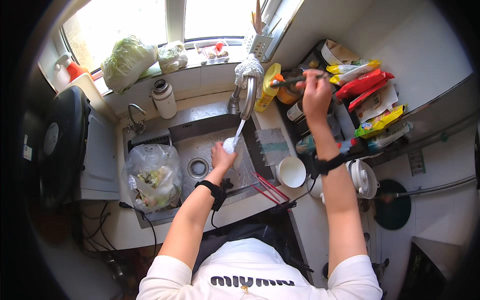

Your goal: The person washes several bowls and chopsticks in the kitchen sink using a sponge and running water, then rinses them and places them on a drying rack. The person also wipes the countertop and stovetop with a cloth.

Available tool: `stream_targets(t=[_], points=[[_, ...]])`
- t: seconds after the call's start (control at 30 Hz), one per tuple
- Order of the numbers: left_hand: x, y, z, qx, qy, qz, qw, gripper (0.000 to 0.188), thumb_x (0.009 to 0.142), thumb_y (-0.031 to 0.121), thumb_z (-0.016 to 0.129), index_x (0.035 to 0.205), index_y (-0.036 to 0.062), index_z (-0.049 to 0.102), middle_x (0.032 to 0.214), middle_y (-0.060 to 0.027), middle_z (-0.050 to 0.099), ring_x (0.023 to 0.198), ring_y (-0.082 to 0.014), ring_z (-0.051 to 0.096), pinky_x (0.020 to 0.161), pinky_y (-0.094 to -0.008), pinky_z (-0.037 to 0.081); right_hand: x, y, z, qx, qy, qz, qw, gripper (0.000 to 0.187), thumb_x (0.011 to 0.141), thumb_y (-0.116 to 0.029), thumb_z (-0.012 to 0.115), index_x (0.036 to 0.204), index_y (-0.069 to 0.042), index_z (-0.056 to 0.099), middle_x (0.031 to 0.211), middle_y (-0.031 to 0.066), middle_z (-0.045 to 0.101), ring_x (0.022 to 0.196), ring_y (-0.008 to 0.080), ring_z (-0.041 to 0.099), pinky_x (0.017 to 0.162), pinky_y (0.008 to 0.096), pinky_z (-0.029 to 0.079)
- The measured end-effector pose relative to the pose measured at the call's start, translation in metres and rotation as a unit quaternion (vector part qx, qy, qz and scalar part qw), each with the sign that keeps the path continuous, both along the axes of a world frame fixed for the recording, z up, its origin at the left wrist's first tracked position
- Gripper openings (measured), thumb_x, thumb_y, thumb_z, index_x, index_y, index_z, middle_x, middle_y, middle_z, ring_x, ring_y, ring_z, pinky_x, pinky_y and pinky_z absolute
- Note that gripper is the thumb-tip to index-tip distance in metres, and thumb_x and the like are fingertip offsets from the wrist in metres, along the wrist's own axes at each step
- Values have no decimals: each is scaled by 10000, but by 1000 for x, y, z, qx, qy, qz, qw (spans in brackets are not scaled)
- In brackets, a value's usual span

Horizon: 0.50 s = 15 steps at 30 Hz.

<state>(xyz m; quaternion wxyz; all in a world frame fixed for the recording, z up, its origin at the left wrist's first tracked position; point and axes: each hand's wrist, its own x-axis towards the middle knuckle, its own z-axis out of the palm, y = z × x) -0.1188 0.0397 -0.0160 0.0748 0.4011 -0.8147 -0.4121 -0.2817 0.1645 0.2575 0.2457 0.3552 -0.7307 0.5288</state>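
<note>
Apparently rinsing a white rounded object (229,145) pinched in fingertips of left hand (223,157), gripping a slender dark stick (290,80) inside curled right hand (316,94), next needing steadiness.

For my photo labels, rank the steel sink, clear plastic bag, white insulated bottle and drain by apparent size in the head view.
1. Steel sink
2. Clear plastic bag
3. White insulated bottle
4. Drain
</note>
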Motion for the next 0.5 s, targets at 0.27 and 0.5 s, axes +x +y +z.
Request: stream_targets(t=[0.27,0.5], points=[[-4,-11,-51,645,107,173,736,419,865,141,493,1230,-23,368,1098,-229,527,985,-366,581,732,-564,548,-106,-87,72,-85,-44,-42,995,242,939,-165,497,866,29,621,917,115,582,587,168,652,598,279,496],[5,-17,-59,647,124,173,732,477,839,59,488,1270,30,285,1177,-206,443,1037,-365,537,798,-620,500,-181,-141,49,15,29,-154,987,264,932,-214,502,899,14,630,929,153,604,661,249,644,688,362,501]])
